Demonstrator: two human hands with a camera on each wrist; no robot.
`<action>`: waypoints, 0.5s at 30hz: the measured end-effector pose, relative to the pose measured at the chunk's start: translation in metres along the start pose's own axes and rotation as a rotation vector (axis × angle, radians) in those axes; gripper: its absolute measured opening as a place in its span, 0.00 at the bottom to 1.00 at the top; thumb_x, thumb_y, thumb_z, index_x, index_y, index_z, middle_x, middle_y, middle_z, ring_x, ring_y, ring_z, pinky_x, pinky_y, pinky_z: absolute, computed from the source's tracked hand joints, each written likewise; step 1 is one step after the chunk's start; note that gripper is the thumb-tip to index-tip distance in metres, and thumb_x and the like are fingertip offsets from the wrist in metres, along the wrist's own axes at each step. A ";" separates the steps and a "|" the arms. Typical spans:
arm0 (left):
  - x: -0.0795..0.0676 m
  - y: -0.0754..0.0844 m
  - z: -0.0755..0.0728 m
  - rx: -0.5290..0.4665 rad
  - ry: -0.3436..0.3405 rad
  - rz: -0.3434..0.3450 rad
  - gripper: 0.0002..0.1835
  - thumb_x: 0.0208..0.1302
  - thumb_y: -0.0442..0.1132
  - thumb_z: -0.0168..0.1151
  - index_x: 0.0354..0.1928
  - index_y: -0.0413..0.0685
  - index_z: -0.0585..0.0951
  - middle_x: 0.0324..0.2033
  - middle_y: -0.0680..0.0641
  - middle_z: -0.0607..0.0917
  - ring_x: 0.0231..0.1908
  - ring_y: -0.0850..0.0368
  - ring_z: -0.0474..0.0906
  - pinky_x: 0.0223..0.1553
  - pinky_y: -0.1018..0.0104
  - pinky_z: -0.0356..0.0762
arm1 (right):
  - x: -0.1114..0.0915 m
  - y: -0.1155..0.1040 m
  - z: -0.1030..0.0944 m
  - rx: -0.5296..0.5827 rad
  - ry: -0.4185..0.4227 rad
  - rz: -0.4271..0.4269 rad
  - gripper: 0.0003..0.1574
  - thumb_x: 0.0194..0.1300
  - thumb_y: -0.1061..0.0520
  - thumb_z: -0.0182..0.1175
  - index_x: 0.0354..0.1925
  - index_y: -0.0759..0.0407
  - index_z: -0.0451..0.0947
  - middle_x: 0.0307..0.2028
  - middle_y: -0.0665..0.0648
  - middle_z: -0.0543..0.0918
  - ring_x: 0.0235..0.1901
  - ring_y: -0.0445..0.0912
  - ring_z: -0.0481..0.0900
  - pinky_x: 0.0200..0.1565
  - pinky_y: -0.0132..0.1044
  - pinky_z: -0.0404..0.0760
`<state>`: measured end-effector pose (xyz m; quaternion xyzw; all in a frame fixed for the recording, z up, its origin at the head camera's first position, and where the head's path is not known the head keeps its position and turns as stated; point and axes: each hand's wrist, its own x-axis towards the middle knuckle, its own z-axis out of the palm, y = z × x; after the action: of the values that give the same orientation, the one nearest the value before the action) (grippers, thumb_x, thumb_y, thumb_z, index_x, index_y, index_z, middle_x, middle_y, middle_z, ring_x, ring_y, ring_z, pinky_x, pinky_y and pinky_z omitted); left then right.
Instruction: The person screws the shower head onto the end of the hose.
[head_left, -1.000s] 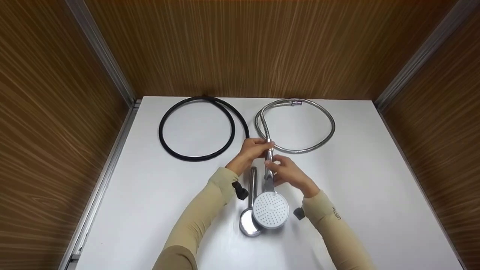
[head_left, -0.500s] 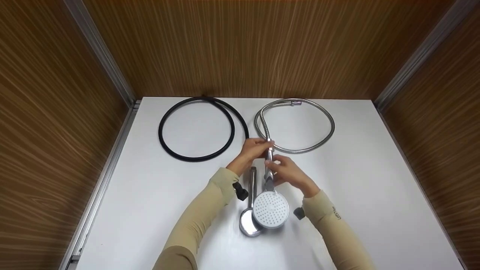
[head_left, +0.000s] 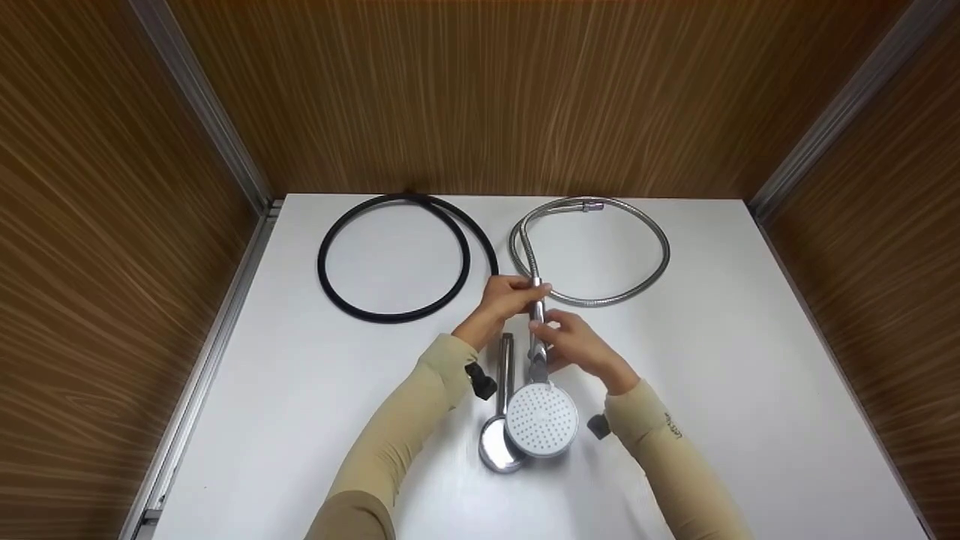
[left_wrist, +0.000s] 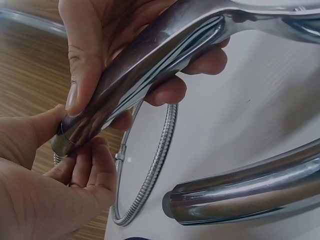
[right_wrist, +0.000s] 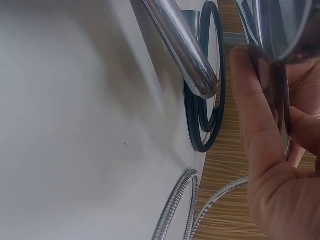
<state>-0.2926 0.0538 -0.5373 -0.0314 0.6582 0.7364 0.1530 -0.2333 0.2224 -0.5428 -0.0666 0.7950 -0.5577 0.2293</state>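
My right hand [head_left: 581, 349] grips the chrome handle of a shower head [head_left: 541, 420], its white spray face turned up. With thumb and fingers, my left hand [head_left: 506, 300] pinches the joint where the metal shower hose [head_left: 666, 251] meets the handle's end. In the left wrist view the connector [left_wrist: 62, 145] sits against the handle with a thin seam line. A second chrome shower head [head_left: 504, 442] lies on the table just left of the held one, partly covered by it; its bare threaded end [left_wrist: 169, 204] faces away from me.
A coiled black hose [head_left: 322, 262] lies at the back left of the white table [head_left: 262, 420]. The metal hose's other end fitting [head_left: 592, 206] rests near the back edge. Wood-grain panels [head_left: 480, 97] stand behind and on both sides.
My left fingers shift very slightly at the hose joint. The right hand, the shower heads and the hoses stay essentially in place.
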 end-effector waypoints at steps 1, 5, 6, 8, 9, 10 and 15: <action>0.000 0.001 0.000 0.004 -0.001 0.000 0.15 0.62 0.36 0.77 0.46 0.32 0.88 0.28 0.55 0.86 0.28 0.64 0.84 0.42 0.67 0.89 | 0.000 0.000 0.000 -0.001 -0.001 -0.002 0.30 0.81 0.44 0.56 0.65 0.67 0.70 0.39 0.63 0.83 0.29 0.49 0.90 0.37 0.44 0.92; 0.000 0.002 0.000 0.004 -0.009 -0.002 0.14 0.64 0.34 0.76 0.46 0.30 0.88 0.26 0.56 0.85 0.27 0.65 0.83 0.40 0.69 0.89 | 0.000 0.000 -0.001 -0.002 -0.002 -0.008 0.30 0.81 0.45 0.56 0.64 0.67 0.70 0.35 0.61 0.83 0.28 0.48 0.89 0.36 0.43 0.92; 0.001 0.002 0.001 0.005 -0.010 -0.002 0.14 0.64 0.34 0.75 0.46 0.30 0.88 0.26 0.56 0.85 0.27 0.65 0.83 0.40 0.70 0.88 | 0.000 0.000 -0.001 -0.001 0.000 -0.006 0.30 0.81 0.45 0.56 0.64 0.67 0.71 0.34 0.60 0.83 0.27 0.48 0.89 0.36 0.43 0.92; 0.002 0.001 0.001 0.013 -0.012 -0.001 0.13 0.65 0.34 0.75 0.46 0.30 0.88 0.26 0.55 0.85 0.27 0.65 0.82 0.40 0.70 0.88 | 0.000 0.000 -0.001 0.001 -0.001 -0.007 0.29 0.81 0.45 0.56 0.63 0.68 0.71 0.32 0.59 0.83 0.27 0.48 0.89 0.36 0.43 0.92; 0.002 0.001 0.001 0.018 -0.012 -0.001 0.13 0.65 0.34 0.74 0.46 0.31 0.88 0.26 0.55 0.85 0.27 0.64 0.83 0.40 0.70 0.88 | 0.000 0.000 -0.001 0.003 0.002 -0.007 0.29 0.80 0.45 0.57 0.62 0.68 0.71 0.32 0.58 0.82 0.26 0.48 0.89 0.36 0.43 0.91; 0.003 0.001 0.001 0.022 -0.010 -0.003 0.13 0.65 0.34 0.74 0.46 0.31 0.88 0.27 0.55 0.85 0.28 0.64 0.83 0.40 0.70 0.88 | 0.000 0.000 -0.001 0.005 0.003 -0.006 0.29 0.80 0.45 0.57 0.61 0.68 0.71 0.31 0.58 0.82 0.26 0.47 0.88 0.36 0.42 0.91; 0.003 0.002 0.002 0.041 0.005 -0.013 0.15 0.63 0.35 0.76 0.48 0.34 0.88 0.29 0.54 0.86 0.29 0.63 0.85 0.39 0.70 0.88 | 0.000 -0.001 0.000 0.014 0.006 0.000 0.28 0.80 0.45 0.57 0.60 0.68 0.71 0.28 0.57 0.82 0.25 0.47 0.88 0.35 0.42 0.91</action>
<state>-0.2958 0.0559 -0.5360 -0.0345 0.6733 0.7217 0.1570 -0.2332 0.2224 -0.5420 -0.0635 0.7917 -0.5634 0.2275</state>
